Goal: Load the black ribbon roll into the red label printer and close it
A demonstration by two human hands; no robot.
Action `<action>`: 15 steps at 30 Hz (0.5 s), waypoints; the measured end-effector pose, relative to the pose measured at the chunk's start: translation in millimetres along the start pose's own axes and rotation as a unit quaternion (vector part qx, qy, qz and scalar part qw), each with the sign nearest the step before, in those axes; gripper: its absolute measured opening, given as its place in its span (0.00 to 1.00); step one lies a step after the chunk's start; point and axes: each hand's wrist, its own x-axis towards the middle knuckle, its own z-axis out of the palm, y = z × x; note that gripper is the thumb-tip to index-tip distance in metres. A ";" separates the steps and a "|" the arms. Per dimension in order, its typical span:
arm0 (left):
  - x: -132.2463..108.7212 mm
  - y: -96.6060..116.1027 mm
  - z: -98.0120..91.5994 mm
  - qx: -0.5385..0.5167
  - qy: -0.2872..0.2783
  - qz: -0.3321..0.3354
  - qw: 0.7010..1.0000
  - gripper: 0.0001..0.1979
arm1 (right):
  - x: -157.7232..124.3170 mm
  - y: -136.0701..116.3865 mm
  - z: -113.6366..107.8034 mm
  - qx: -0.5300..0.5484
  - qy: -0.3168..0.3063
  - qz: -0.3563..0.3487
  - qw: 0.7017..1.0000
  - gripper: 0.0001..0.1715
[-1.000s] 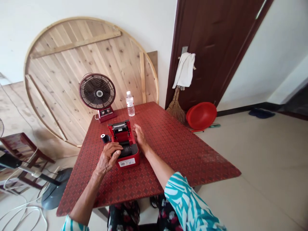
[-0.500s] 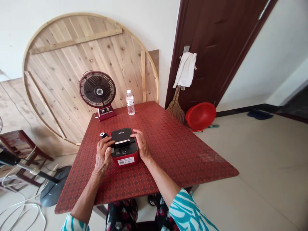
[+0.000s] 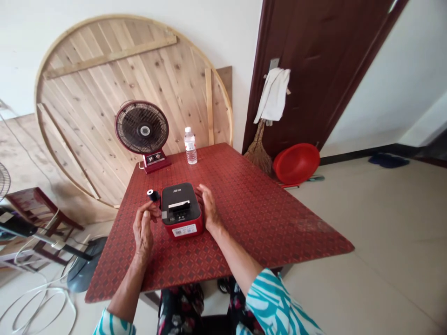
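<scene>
Red tabletop (image 3: 272, 214): your printer (image 3: 183, 215) is closed, roll (image 3: 152, 195) outside toward the left edge; left grip (image 3: 144, 225), right grip (image 3: 210, 208) loosely spread.

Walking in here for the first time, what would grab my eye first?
Probably the big round wooden panel standing against the wall behind the table. Next, perhaps, the bright red basin by the dark door, then the red-and-black box on the table, between the left hand and right hand.
</scene>
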 end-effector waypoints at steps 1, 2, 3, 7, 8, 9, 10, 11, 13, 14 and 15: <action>0.4 -1.7 0.0 -0.042 -0.005 -0.043 0.998 0.18 | 1.7 3.5 0.0 0.030 0.026 0.028 0.999 0.27; 1.4 -3.7 0.1 -0.075 -0.024 -0.085 0.993 0.19 | 3.1 6.6 -0.1 0.044 0.042 0.049 0.997 0.28; 2.8 -5.7 0.4 -0.101 -0.049 -0.127 0.986 0.21 | 4.2 9.0 -0.1 0.051 0.047 0.064 0.996 0.29; 9.6 -8.9 2.6 -0.171 -0.111 -0.244 0.948 0.30 | 4.0 10.1 -0.6 0.005 0.014 0.067 0.998 0.26; 10.9 -8.2 2.9 -0.179 -0.122 -0.256 0.942 0.32 | 3.4 9.2 -0.8 -0.017 0.006 0.057 0.998 0.25; 11.9 -7.2 2.8 -0.182 -0.132 -0.260 0.939 0.34 | 3.1 8.2 -1.0 -0.038 0.002 0.047 0.998 0.24; 12.6 -6.2 2.6 -0.182 -0.141 -0.259 0.938 0.35 | 3.1 7.5 -1.2 -0.056 0.000 0.038 0.998 0.23; 13.2 -5.2 2.1 -0.180 -0.148 -0.257 0.938 0.37 | 3.5 7.1 -1.3 -0.069 -0.001 0.031 0.997 0.23; 13.9 -4.3 1.3 -0.181 -0.158 -0.258 0.936 0.39 | 5.3 7.5 -1.5 -0.085 -0.003 0.026 0.996 0.22; 14.2 -4.3 1.0 -0.184 -0.162 -0.263 0.933 0.39 | 6.4 8.1 -1.5 -0.087 -0.006 0.027 0.996 0.22; 14.5 -4.7 0.9 -0.191 -0.165 -0.270 0.929 0.39 | 7.6 8.9 -1.4 -0.086 -0.009 0.029 0.996 0.23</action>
